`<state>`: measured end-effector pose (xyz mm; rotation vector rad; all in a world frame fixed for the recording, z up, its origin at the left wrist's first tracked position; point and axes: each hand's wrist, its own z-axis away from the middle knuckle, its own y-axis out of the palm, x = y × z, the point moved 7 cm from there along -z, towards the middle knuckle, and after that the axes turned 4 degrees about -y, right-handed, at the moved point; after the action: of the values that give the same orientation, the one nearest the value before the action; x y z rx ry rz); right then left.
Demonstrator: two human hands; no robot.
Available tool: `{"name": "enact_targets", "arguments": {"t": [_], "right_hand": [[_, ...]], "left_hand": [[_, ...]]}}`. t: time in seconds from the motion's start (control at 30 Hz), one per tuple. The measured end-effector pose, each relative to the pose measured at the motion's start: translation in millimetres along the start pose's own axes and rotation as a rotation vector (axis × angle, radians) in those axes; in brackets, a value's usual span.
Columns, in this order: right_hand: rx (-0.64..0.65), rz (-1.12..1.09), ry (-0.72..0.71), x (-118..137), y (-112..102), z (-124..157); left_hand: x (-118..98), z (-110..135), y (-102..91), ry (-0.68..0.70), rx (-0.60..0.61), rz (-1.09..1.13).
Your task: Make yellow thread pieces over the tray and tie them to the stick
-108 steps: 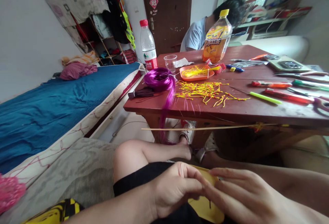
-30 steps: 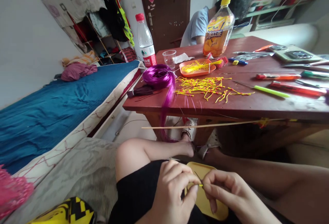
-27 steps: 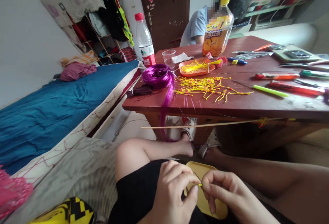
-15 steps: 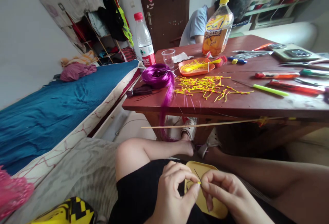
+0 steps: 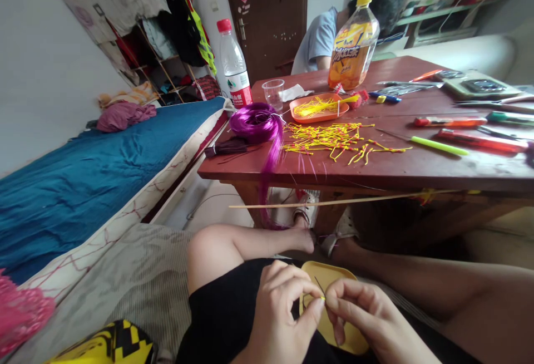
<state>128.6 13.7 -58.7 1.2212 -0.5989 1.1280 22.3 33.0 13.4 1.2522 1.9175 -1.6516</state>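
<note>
Above my lap, my left hand (image 5: 286, 308) is closed, with thumb and forefinger pinching a tiny yellow piece (image 5: 322, 298). A thin dark strand (image 5: 319, 284) rises from the pinch point. My right hand (image 5: 362, 305) meets it there, its thumb and forefinger pressed together on the strand. The fingertips of both hands nearly touch, and exactly how the strand meets the yellow piece is too small to tell. Under the hands, a yellow tray (image 5: 352, 339) rests on my lap, partly covered by them.
On the red table (image 5: 242, 170) lie a purple fibre hank (image 5: 256, 122), knotted yellow strings (image 5: 329, 138), an orange dish (image 5: 298, 114), a green-handled needle tool (image 5: 440, 146) and red-handled tools (image 5: 479, 140). Two bottles stand behind. A stick (image 5: 292, 205) juts out below the edge. Another person (image 5: 317, 41) sits beyond.
Almost nothing differs. Both hands keep their pinch in the same place, with only a very slight shift of the fingers.
</note>
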Motion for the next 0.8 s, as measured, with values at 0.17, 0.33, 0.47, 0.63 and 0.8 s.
{"name": "enact_targets", "arguments": {"t": [0.17, 0.33, 0.47, 0.63, 0.8], "right_hand": [[-0.095, 0.218, -0.132, 9.0, -4.6, 2.9], [-0.198, 0.633, -0.517, 26.1, -5.9, 13.3], [-0.224, 0.891, -0.792, 30.1, -1.0, 21.5], [-0.156, 1.158, -1.072, 36.2, 9.0, 28.4], [0.018, 1.281, -1.121, 34.6, 13.8, 28.0]], "left_hand": [[9.2, -1.0, 4.3, -0.137, 0.002, 0.118], [19.5, 2.2, 10.7, -0.291, -0.005, 0.264], [25.5, 4.9, 16.0, -0.366, 0.046, 0.320], [23.5, 2.2, 15.7, -0.362, 0.068, 0.280], [10.3, -4.2, 13.9, -0.186, 0.076, 0.061]]}}
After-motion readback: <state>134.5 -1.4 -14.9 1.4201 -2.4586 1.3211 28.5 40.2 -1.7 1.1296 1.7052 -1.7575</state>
